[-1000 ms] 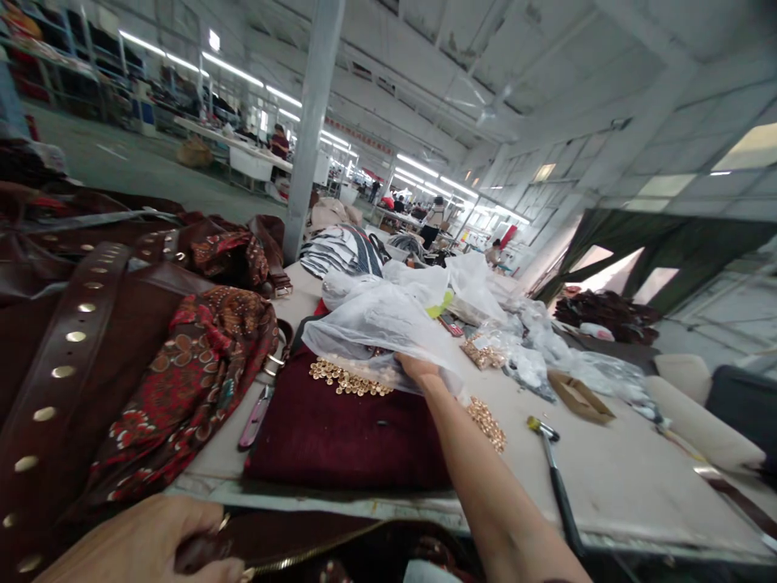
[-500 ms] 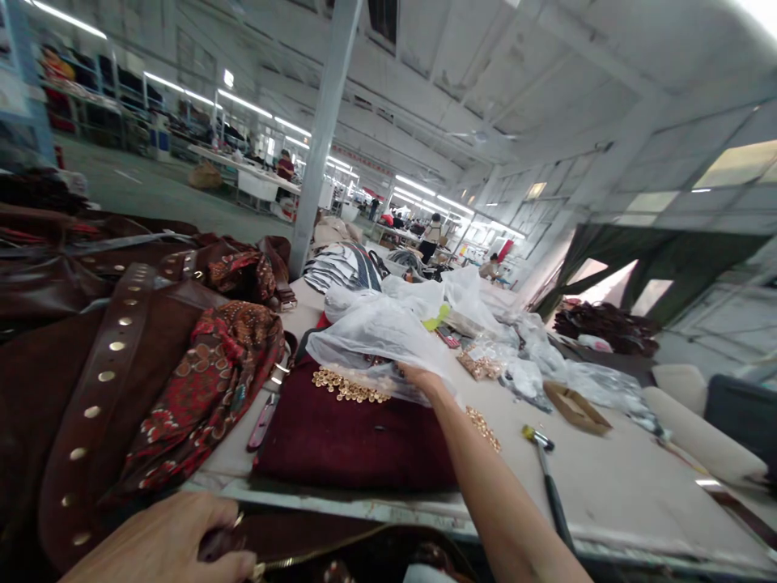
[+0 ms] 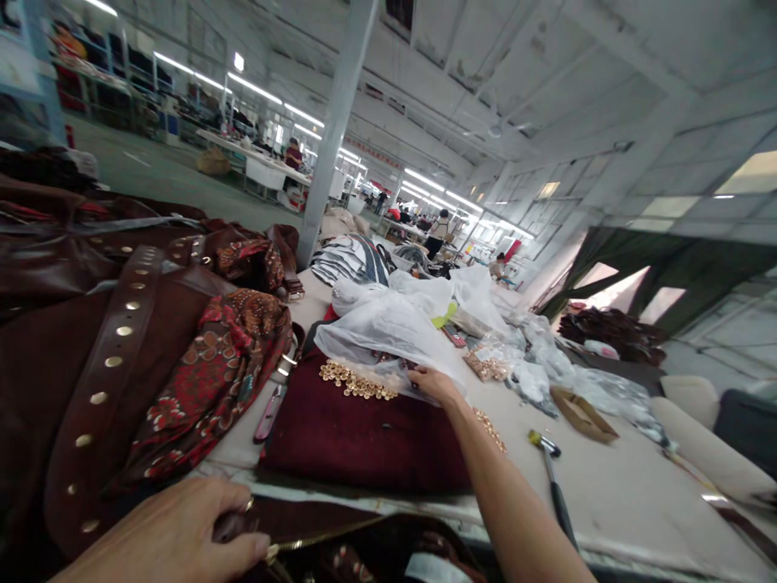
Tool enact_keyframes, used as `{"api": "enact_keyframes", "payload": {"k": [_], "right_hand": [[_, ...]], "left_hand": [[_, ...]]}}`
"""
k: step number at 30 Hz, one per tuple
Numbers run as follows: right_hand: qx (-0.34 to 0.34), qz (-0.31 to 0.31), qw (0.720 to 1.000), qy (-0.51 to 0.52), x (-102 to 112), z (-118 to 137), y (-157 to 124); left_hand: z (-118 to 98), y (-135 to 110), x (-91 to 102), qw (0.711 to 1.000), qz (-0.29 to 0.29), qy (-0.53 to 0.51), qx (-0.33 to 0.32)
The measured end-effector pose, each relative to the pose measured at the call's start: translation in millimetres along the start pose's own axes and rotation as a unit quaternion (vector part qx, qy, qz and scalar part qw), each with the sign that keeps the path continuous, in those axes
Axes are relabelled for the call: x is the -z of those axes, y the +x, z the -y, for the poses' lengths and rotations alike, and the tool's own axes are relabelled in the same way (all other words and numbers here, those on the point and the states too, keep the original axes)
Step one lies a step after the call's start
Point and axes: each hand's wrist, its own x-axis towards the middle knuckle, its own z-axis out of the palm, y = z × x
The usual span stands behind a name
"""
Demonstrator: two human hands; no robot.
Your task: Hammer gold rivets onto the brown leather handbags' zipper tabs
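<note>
At the lower left, my left hand [image 3: 182, 526] is closed on the edge of a brown bag [image 3: 316, 518], beside the end of its gold zipper [image 3: 333, 530]. The bag's mouth gapes, and patterned lining shows inside. My right hand [image 3: 435, 384] reaches to the clear plastic bag [image 3: 388, 324] lying on a folded maroon cloth [image 3: 364, 441]. Its fingers pinch a small dark brown piece [image 3: 411, 372] at the plastic's edge; the exact kind is unclear. Several gold metal fittings [image 3: 358, 382] lie on the cloth just left of that hand.
Brown bags with a studded strap [image 3: 112, 362] and red patterned lining [image 3: 206, 389] pile up at left. A pink-handled tool [image 3: 270, 413] lies beside the cloth. On the table at right are a hammer [image 3: 552, 470], a cardboard tray [image 3: 581, 414] and more plastic bags [image 3: 613, 393].
My right hand has drawn back slightly from under the plastic, and its fingers now show with a dark piece. My left hand keeps its hold. The view has shifted a little.
</note>
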Motion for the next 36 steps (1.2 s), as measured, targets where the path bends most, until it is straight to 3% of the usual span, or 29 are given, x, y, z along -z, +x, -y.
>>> {"api": "enact_keyframes", "payload": {"k": [7, 11, 13, 16, 18, 20, 24, 36], "right_hand": [[0.078, 0.156, 0.966, 0.188, -1.7, 35.3, -105.7], [0.106, 0.196, 0.948, 0.228, -9.0, 61.5, -154.1], [0.165, 0.166, 0.953, 0.194, -15.9, 71.1, -169.6], [0.325, 0.03, 0.943, 0.066, -30.6, 79.2, -184.8], [0.426, -0.073, 0.901, -0.037, -40.3, 81.6, -191.0], [0.485, -0.133, 0.858, -0.109, -46.7, 83.0, -195.1], [0.519, -0.15, 0.826, -0.164, -48.1, 85.6, -199.9], [0.54, -0.143, 0.798, -0.227, -45.0, 72.5, -195.0]], "left_hand": [[-17.3, -15.5, 27.2, 0.996, 0.023, -0.07, -0.044], [-19.4, -17.6, 32.6, 0.989, 0.063, -0.117, -0.063], [-19.4, -18.3, 34.5, 0.984, 0.081, -0.138, -0.08], [-17.5, -18.7, 36.6, 0.976, 0.099, -0.17, -0.098], [-15.5, -18.5, 37.0, 0.971, 0.102, -0.189, -0.107], [-13.6, -18.2, 36.5, 0.969, 0.1, -0.2, -0.108], [-10.8, -16.9, 33.9, 0.968, 0.1, -0.209, -0.099], [-8.9, -16.1, 33.3, 0.971, 0.107, -0.202, -0.074]]}}
